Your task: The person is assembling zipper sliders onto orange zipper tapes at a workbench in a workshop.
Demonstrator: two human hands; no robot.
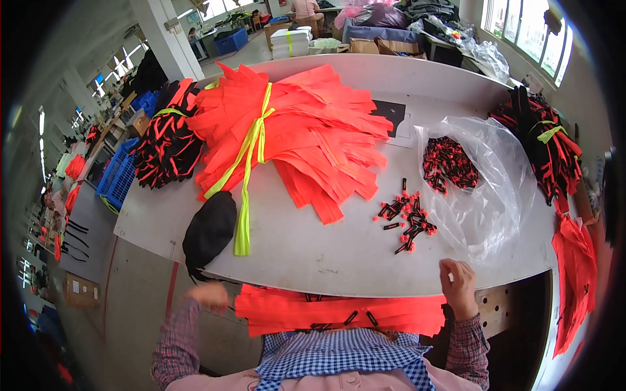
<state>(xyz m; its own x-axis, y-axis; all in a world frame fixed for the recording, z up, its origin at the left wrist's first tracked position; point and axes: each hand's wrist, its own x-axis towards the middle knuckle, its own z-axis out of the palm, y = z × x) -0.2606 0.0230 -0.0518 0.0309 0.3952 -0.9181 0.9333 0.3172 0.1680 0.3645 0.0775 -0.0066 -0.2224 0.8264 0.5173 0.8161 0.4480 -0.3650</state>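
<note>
Head view: red strips [339, 307] at six o'clock, black tabs [351, 318] on them. Right hand [460, 287], four o'clock: fingers curled narrow. Left hand [210, 296], half past seven: blurred, fingers cannot be told. Likely step: tabbing strips; next probably needs a fine pinch at the loose pile [415, 228], three o'clock.

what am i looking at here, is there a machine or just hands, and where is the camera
There is no machine: a person works with two bare hands. The one picture comes from a wide camera worn on the head, looking down, so straight edges bend. The left hand, blurred, is near one end of the orange strips before the person; the right hand is near the other. I can't tell whether either holds anything. On the table lie a big orange bundle tied with yellow ribbon, small black-and-orange pieces and a clear plastic bag containing more.
</note>
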